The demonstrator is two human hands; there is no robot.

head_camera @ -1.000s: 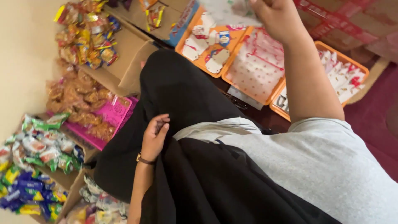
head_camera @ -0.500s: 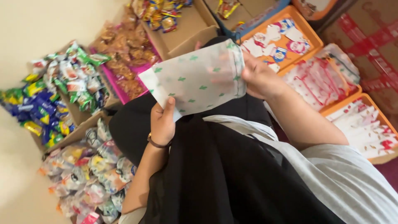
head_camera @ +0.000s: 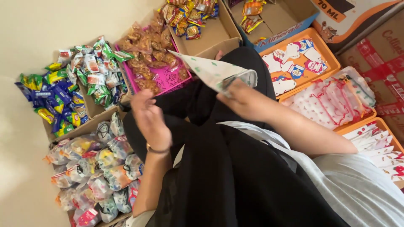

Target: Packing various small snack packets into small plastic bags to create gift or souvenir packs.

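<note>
Paper bag, white with green print, is lying over the person's black-clad lap, pinched at its open end by the right hand. Left hand is hovering open and empty just left of it. Clear candy packets are lying nearest; beyond, a pink tray is holding brown snacks, orange trays further right.

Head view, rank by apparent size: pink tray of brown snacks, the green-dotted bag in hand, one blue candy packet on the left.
1. pink tray, though snacks cover much of it.
2. green-dotted bag, held in the right hand; folded and nearer the camera, so its gap to the tray is unsure.
3. blue candy packet, clearly smallest.
</note>
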